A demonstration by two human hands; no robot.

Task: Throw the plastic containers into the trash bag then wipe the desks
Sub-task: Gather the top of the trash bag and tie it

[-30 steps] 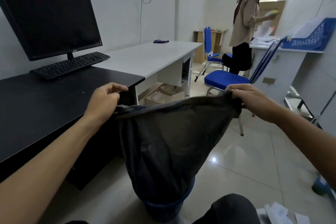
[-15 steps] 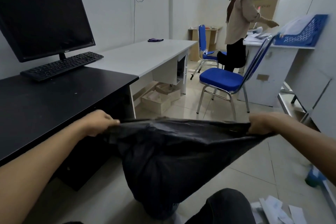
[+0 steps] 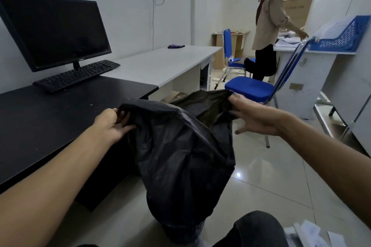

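A trash bag (image 3: 180,146) hangs between the left grip (image 3: 109,126) and the right grip (image 3: 255,118), its foot in a bin (image 3: 192,228) on the floor. To its left is the near surface (image 3: 50,122), carrying a monitor (image 3: 54,30) with a keyboard (image 3: 77,75) before it; a second surface (image 3: 164,64) adjoins behind. Behind the bag is a chair (image 3: 251,88), with another chair (image 3: 230,54) beyond. At right rear, a person (image 3: 269,26) stands at a third surface (image 3: 313,51) bearing a tray (image 3: 341,36).

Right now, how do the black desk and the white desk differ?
The black desk is nearer; the white desk lies beyond it. The black desk shows pale specks; the white desk bears a small dark item near the wall. Both stand along the same wall, end to end.
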